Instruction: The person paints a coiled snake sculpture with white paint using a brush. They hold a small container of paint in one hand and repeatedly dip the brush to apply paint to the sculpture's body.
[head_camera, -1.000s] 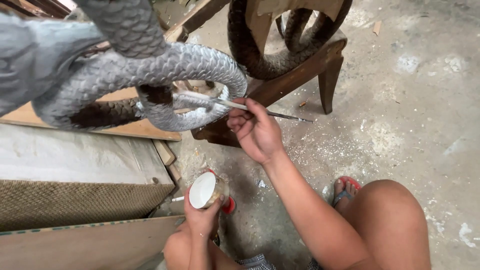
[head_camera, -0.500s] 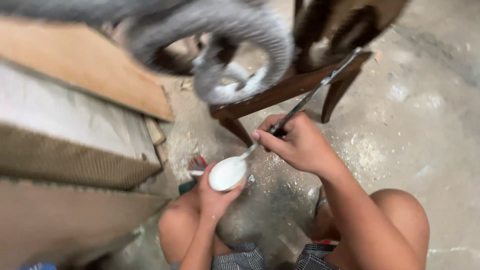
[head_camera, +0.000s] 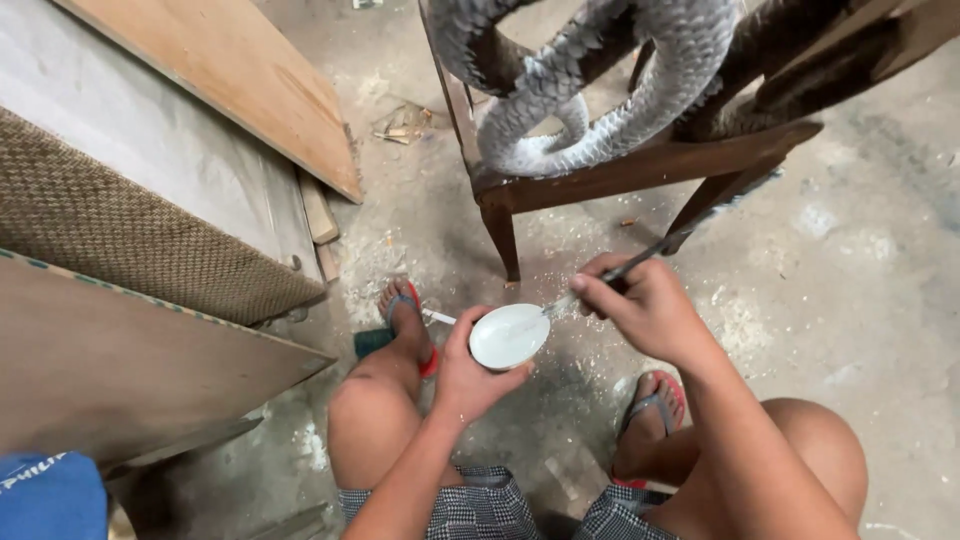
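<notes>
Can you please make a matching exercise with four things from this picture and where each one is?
Things:
1. small white cup
2. thin brush
3. scaly grey carving
4. wooden board

Places:
a. on the wooden stool
b. in the right hand
c. leaning at upper left
d. in the left hand

Pairs: 1-d, 2-b, 3-a, 4-c

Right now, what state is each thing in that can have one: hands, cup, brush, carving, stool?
Left hand: closed round the small white cup, holding it up.
Small white cup: open, upright, white paint inside.
Right hand: pinching the brush.
Brush: slanted, tip dipped in the cup.
Snake carving: coiled on the stool, scales partly whitened.
Wooden stool: standing upright on the dusty floor.
</notes>
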